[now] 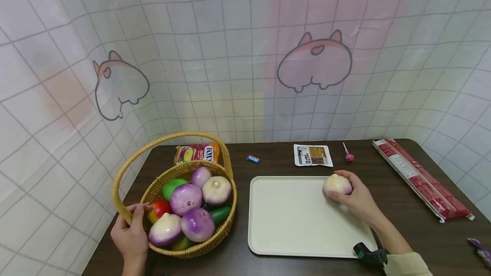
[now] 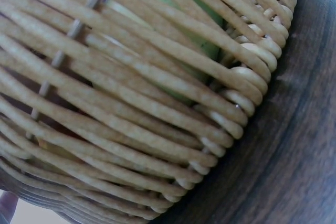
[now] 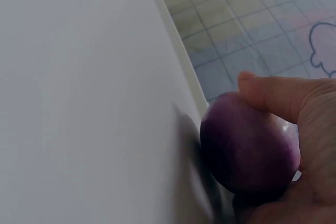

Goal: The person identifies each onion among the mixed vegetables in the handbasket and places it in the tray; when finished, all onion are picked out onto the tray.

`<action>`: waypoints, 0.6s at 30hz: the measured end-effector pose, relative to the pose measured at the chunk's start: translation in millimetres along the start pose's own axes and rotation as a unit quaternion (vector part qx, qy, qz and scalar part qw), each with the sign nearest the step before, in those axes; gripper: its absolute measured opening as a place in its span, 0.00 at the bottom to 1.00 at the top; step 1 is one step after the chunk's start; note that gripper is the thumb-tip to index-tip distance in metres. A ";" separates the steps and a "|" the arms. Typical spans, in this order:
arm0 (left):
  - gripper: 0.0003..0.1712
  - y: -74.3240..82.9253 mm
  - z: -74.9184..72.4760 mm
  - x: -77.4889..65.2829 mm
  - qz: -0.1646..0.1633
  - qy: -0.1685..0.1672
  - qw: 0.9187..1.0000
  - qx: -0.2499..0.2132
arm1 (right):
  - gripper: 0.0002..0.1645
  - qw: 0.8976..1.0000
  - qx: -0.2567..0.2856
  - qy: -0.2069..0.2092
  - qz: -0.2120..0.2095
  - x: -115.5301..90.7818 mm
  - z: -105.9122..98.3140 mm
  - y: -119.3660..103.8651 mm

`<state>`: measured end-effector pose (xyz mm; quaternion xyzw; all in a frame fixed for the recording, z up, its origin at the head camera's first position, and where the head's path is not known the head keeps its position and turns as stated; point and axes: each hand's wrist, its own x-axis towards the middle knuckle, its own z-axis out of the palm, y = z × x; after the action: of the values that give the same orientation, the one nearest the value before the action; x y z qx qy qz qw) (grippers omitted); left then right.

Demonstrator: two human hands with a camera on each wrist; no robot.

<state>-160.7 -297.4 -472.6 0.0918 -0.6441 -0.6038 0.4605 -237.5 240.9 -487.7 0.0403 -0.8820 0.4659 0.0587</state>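
At the tray's far right corner, my right hand [image 1: 357, 197] holds a purple and white onion [image 1: 337, 184] between thumb and fingers. The right wrist view shows the onion's purple side [image 3: 247, 145] close to the surface of the white tray [image 1: 299, 220]; whether they touch I cannot tell. My left hand [image 1: 130, 233] grips the wicker basket [image 1: 226, 235] at its left rim, by the foot of the handle. Several purple onions [image 1: 186, 199] fill the basket, with a red and yellow fruit [image 1: 159, 210], a green one [image 1: 173, 188] and a dark green vegetable [image 1: 220, 215] among them.
Along the table's back lie a FOX'S candy bag [image 1: 197, 153], a small blue wrapped candy [image 1: 253, 159], a flat white packet [image 1: 313, 155] and a lollipop [image 1: 348, 156]. A long red package [image 1: 422, 178] lies at right, a purple wrapper [image 1: 480, 251] nearer the right edge.
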 end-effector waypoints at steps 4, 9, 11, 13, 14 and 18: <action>0.13 2.4 0.6 -0.4 -0.004 -0.001 1.000 0.001 | 0.43 0.999 -0.017 -0.003 -0.028 0.1 -1.6 0.3; 0.14 1.4 -0.1 0.0 -0.008 -0.002 1.000 -0.005 | 0.41 0.997 -0.062 -0.004 -0.053 0.6 -7.7 0.9; 0.14 0.3 -0.5 0.2 -0.009 -0.002 1.000 -0.007 | 0.42 0.996 -0.078 -0.010 -0.050 0.1 -10.8 0.7; 0.14 -0.5 -0.7 0.4 -0.009 -0.003 1.000 -0.011 | 0.44 0.995 -0.086 -0.019 -0.045 -0.5 -13.4 0.0; 0.14 -0.6 -0.7 0.4 -0.009 -0.004 1.000 -0.014 | 0.45 0.995 -0.089 -0.024 -0.043 -0.9 -14.2 -0.9; 0.14 -0.2 0.1 0.2 -0.014 -0.004 1.000 -0.018 | 0.49 0.995 -0.090 -0.036 -0.038 -2.3 -14.8 -2.1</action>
<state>-160.9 -297.5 -472.7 0.0897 -0.6334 -0.6222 0.4512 -233.9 251.9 -478.1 0.0853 -0.9195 0.3807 0.0482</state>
